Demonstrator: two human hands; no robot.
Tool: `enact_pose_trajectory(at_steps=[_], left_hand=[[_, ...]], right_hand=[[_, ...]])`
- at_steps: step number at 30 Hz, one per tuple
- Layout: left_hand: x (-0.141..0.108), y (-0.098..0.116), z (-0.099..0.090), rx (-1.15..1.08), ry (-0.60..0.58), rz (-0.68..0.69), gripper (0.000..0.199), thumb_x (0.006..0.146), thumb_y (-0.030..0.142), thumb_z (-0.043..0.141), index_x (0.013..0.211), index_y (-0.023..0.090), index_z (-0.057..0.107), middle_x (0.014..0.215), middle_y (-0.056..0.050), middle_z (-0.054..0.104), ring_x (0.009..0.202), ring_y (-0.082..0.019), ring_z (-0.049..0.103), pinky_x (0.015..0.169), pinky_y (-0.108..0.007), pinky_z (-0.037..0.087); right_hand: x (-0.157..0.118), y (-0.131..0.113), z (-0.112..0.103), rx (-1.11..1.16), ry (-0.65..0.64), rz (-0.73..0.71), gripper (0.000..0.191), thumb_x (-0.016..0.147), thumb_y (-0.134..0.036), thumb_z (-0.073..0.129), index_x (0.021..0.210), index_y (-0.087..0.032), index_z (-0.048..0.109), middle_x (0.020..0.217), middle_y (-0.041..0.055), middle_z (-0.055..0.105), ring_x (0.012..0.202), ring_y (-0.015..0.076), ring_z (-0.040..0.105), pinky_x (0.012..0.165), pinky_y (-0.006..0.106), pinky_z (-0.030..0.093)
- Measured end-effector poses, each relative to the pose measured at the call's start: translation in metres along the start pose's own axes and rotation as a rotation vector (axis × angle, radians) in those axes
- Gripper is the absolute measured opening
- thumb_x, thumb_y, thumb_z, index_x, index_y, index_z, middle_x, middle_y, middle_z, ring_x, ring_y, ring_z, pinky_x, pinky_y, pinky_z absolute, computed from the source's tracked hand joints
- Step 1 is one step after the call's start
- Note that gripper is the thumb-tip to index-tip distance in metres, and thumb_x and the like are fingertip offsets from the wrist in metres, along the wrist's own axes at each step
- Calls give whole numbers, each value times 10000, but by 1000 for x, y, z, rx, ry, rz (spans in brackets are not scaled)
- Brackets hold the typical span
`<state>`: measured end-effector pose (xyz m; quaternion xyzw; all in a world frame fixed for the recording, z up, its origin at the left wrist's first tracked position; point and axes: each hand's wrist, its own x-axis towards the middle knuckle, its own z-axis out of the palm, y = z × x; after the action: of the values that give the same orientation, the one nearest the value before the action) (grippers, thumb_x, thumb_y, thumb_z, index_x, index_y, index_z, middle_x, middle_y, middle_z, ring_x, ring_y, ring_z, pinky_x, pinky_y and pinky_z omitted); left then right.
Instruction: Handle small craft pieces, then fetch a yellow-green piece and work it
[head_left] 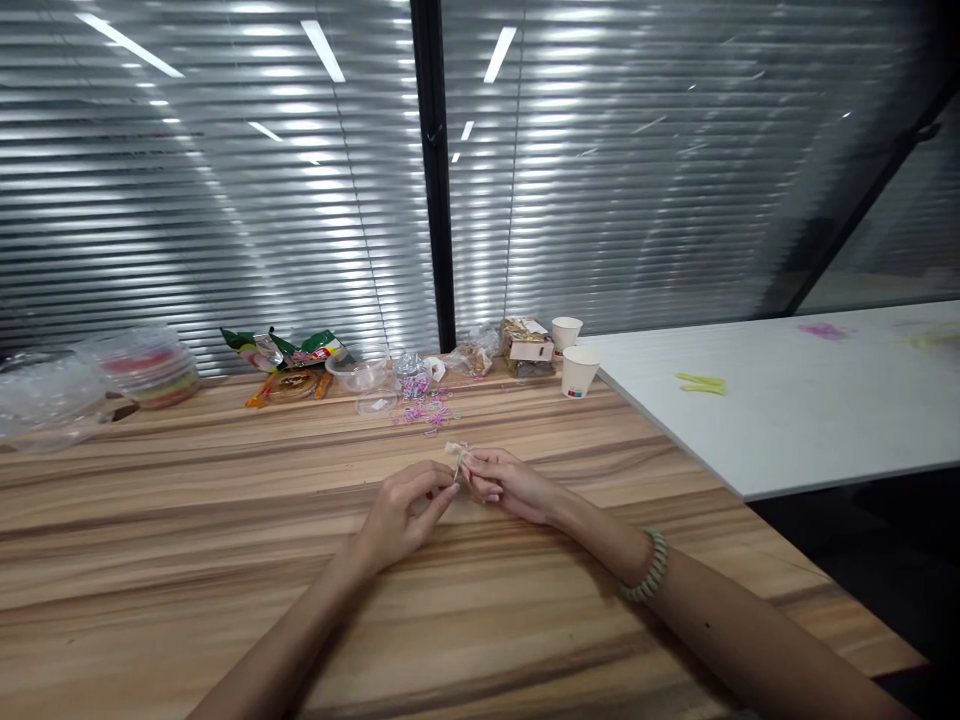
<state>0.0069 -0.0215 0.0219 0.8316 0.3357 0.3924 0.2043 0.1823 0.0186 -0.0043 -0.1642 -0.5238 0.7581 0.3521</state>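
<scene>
1. Centre of frame: a small pale piece (456,452) with a thin stem, held just above the wood-grain table (187,540). Fine detail too small to tell.
2. Left hand (411,508) – thumb and finger closed together on the lower end of the stem.
3. Right hand (511,485) – fingertips pinched on the same piece, from its right side. A coiled green-beige bracelet (651,568) circles that forearm, lower right.
4. Just beyond the hands: scattered pink and purple clips (429,413), more of them around a clear round lid (376,402) and a clear bowl (358,374).
5. Upper left of centre: green snack bags (311,347), crumpled, with orange-edged packaging in front. Farther left, stacked clear containers (154,368), some reddish or green inside.
6. Right of the clips: a small box (529,350), then two white paper cups (580,371), upright, one behind the other.
7. Right side of frame: a white table (810,410) bearing a yellow item (703,384) and a blurred pink one (823,331). Closed blinds (225,200) fill the top.
</scene>
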Motion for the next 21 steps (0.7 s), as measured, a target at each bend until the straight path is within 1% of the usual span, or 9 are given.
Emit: enact_pose_trajectory(at_steps=[2,4,5,8,10,13,16,18,21], left_hand=[[1,0,0,-119,-25,-162,183,809,274,468,719,145,561,696,-36,596,660,-129,546,635,-238,421],[2,-3,0,-316,-76,-346,238,805,317,445,647,150,505,540,7,528,519,-108,508,535,-220,401],[2,-5,1,-431,-98,-427,246,797,325,437,626,153,477,492,24,494,463,-99,487,492,-212,387],[1,-14,5,-706,-126,-614,201,741,306,456,607,157,437,462,43,459,361,-81,444,386,-191,332],[1,-18,6,-771,-137,-685,166,709,283,481,611,152,449,450,51,442,323,-73,420,334,-175,287],[1,-20,5,-713,-137,-699,183,720,303,502,627,148,472,419,72,396,294,-60,391,313,-160,269],[2,-16,4,-526,-121,-654,235,742,369,501,662,148,495,403,77,394,283,-66,391,318,-169,288],[2,-13,4,-320,-73,-574,253,755,382,491,690,141,532,405,62,427,306,-74,410,341,-176,302],[1,-8,5,46,53,-388,250,768,353,487,710,136,598,435,36,471,376,-75,429,404,-179,319]], right_hand=[[-1,0,0,-7,-14,-4,234,809,-335,509,692,-132,511,453,-78,314,418,52,208,443,213,149],[-2,0,0,-34,-76,15,231,811,-342,506,710,-134,513,447,-82,316,412,52,215,445,210,167],[-3,0,-1,-61,-117,36,239,810,-350,507,711,-133,512,445,-83,321,408,50,219,445,209,175],[-5,-3,0,-222,-236,122,284,789,-394,522,710,-122,521,462,-79,339,411,45,232,436,206,170],[-7,-9,2,-392,-280,159,315,776,-419,526,704,-112,533,497,-64,367,433,45,260,434,201,173],[-10,-18,3,-669,-282,140,336,799,-424,483,696,-111,549,532,-47,398,461,52,296,443,198,207],[-11,-22,3,-864,-247,65,349,835,-408,423,692,-119,557,530,-44,398,470,60,314,450,199,227],[-10,-20,1,-941,-203,11,350,847,-395,401,690,-125,558,527,-43,399,480,66,327,460,201,237],[-7,-12,-2,-969,-113,-75,335,850,-382,403,688,-132,556,558,-33,434,528,79,368,498,203,264]])
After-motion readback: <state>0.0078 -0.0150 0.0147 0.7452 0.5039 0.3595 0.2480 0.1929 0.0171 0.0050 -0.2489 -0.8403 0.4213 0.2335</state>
